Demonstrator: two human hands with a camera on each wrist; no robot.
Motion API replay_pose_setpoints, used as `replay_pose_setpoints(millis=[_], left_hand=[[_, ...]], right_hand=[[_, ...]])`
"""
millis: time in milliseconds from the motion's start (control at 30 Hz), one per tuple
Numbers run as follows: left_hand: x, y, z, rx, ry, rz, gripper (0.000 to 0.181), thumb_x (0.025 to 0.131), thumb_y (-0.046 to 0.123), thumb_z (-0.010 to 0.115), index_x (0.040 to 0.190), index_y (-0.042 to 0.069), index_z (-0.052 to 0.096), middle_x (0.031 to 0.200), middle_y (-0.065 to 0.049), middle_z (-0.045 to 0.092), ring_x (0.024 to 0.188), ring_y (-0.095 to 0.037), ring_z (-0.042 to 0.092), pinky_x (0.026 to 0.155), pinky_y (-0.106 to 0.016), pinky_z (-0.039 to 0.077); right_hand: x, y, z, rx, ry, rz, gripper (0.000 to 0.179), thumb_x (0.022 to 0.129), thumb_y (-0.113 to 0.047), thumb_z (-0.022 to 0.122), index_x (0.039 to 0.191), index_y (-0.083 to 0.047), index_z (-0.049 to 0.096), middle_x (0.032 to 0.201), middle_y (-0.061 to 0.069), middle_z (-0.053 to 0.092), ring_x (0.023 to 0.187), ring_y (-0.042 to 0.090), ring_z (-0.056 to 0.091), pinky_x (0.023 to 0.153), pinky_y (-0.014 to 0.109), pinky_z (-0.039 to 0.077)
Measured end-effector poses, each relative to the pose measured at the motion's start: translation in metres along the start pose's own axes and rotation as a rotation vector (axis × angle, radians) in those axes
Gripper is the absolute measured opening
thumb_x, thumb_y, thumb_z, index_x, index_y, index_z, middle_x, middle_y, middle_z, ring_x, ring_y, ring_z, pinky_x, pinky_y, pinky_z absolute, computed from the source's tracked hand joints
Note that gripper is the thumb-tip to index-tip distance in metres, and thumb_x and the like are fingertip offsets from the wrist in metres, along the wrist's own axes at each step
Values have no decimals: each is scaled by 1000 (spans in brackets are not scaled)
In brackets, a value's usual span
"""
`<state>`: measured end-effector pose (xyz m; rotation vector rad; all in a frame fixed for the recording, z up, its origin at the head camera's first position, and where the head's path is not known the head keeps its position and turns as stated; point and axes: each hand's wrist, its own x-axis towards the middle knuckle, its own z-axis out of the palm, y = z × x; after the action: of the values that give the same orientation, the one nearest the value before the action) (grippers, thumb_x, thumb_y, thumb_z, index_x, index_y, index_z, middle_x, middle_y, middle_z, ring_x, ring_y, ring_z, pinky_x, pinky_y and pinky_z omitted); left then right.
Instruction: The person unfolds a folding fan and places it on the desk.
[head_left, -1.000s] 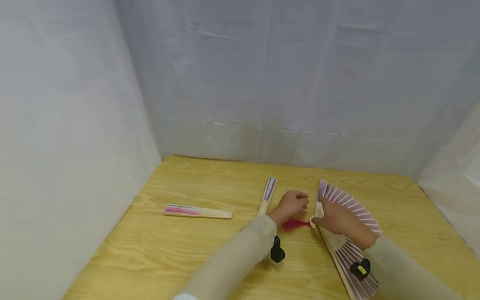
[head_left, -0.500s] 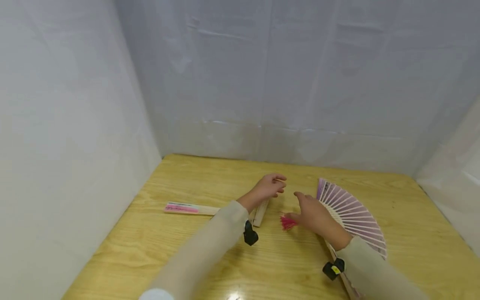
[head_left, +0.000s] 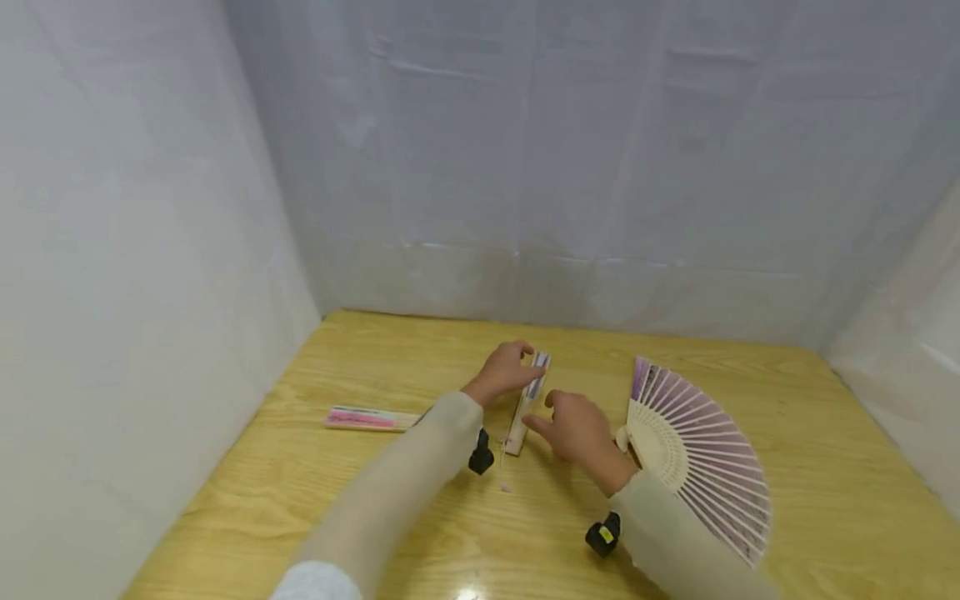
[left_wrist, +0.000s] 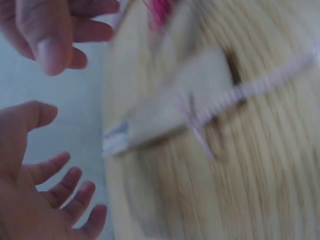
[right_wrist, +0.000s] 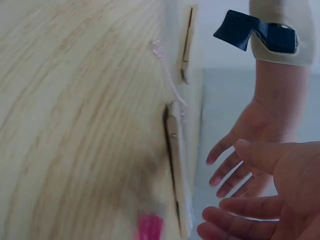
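Note:
A folded hand fan (head_left: 517, 432) with a pale wooden guard and a purplish upper end lies in the middle of the table. Its thin pale pink cord (left_wrist: 250, 89) trails onto the wood. My left hand (head_left: 501, 372) hovers at the fan's left, fingers spread and holding nothing. On the other side is my right hand (head_left: 581, 429), also unladen, its thumb and fingers apart. In the right wrist view both hands stand beside the folded fan (right_wrist: 176, 160), apart from it. To the right an opened purple fan (head_left: 712, 450) lies spread, its pivot partly behind my right hand.
Another folded fan (head_left: 363, 418), pink-ended, lies at the left, partly behind my left sleeve. A bright pink tassel (right_wrist: 150, 227) shows in the right wrist view. White sheeting (head_left: 480, 167) walls the wooden table (head_left: 285, 500) at the back and sides.
My right hand has let go of the opened fan and moved left. My left hand has also moved left, from beside the tassel to the middle folded fan. The fans stay in place.

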<state>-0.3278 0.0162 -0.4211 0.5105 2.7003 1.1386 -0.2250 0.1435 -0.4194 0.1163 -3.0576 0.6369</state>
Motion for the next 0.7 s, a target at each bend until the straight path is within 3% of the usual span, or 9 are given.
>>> replay_pose_setpoints(millis=[33, 167, 267, 367, 533, 700], left_hand=[[1, -2, 2, 58, 2, -13, 49, 94, 35, 61, 132, 5, 54, 132, -15, 53, 117, -31, 52, 96, -46, 47], [4, -10, 7, 262, 1, -48, 51, 91, 47, 62, 123, 8, 59, 121, -10, 56, 112, -30, 51, 96, -53, 40], [4, -13, 8, 345, -2, -32, 46, 89, 53, 63, 104, 9, 61, 107, -9, 58, 104, -30, 51, 95, -56, 39], [2, -13, 9, 395, 4, -15, 47, 88, 57, 62, 93, 10, 60, 103, -10, 59, 103, -31, 52, 96, -59, 38], [3, -16, 13, 454, 19, -27, 51, 85, 61, 62, 88, 10, 62, 113, -14, 60, 108, -34, 53, 96, -59, 39], [2, -17, 14, 481, 25, -32, 47, 84, 58, 64, 79, 12, 60, 108, -12, 60, 102, -32, 53, 90, -54, 42]], right_hand=[[1, 0, 3, -1, 13, 5, 50, 87, -48, 70, 107, -2, 67, 90, 9, 70, 67, 19, 62, 59, 38, 54], [7, 0, 15, 2, 16, 37, 43, 84, -51, 71, 86, -8, 66, 70, 4, 62, 57, 18, 54, 47, 33, 43], [10, 0, 24, -22, 16, 49, 47, 85, -55, 68, 73, -11, 59, 60, 4, 54, 52, 18, 48, 43, 32, 36], [12, -1, 30, -43, 15, 60, 51, 85, -58, 66, 67, -11, 55, 59, 5, 52, 50, 18, 46, 42, 32, 35], [13, -6, 39, -57, 5, 69, 58, 83, -63, 65, 71, -6, 62, 57, 6, 53, 49, 18, 47, 41, 33, 38], [16, -10, 43, -79, 17, 46, 63, 81, -66, 64, 86, -3, 71, 59, 8, 57, 52, 21, 54, 42, 36, 42]])
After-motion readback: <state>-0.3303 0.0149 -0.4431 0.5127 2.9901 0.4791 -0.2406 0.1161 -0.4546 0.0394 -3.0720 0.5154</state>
